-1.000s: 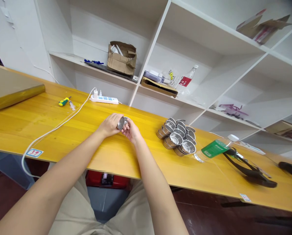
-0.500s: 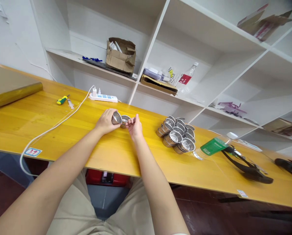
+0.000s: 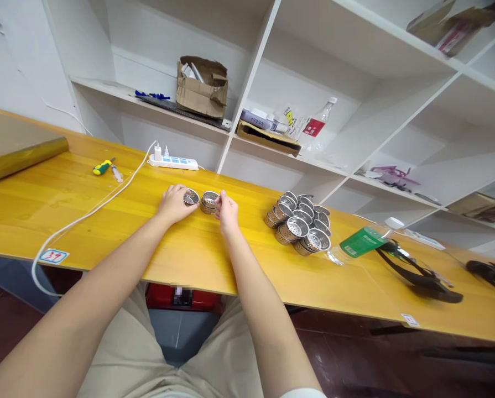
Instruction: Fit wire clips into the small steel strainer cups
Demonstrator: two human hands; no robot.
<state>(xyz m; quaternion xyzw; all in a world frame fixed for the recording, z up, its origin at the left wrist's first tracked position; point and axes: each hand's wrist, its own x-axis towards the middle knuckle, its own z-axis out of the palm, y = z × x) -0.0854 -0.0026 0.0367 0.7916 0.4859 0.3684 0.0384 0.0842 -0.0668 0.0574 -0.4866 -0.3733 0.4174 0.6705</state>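
Note:
My left hand (image 3: 173,204) is wrapped round a perforated metal strainer cup (image 3: 191,197), whose open top faces up and toward the right. Just right of it stands another strainer cup (image 3: 209,203), upright on the table; doubled rims suggest it is a stack. My right hand (image 3: 228,212) has its fingers curled in at this second cup's right edge, with the thumb up; the fingertips are partly hidden. A cluster of several stacked strainer cups (image 3: 301,221) stands farther right.
On the wooden table (image 3: 189,249) lie a screwdriver (image 3: 103,167), a syringe (image 3: 116,173), a power strip (image 3: 173,162) with a white cable (image 3: 85,215), a green-labelled bottle (image 3: 363,241) and a black strap-like item (image 3: 421,279). White shelves (image 3: 247,83) holding boxes rise behind.
My left hand has lowered its cup and shifted slightly left, leaving a gap between the two cups. My right hand's fingers have turned from spread to curled at the second cup.

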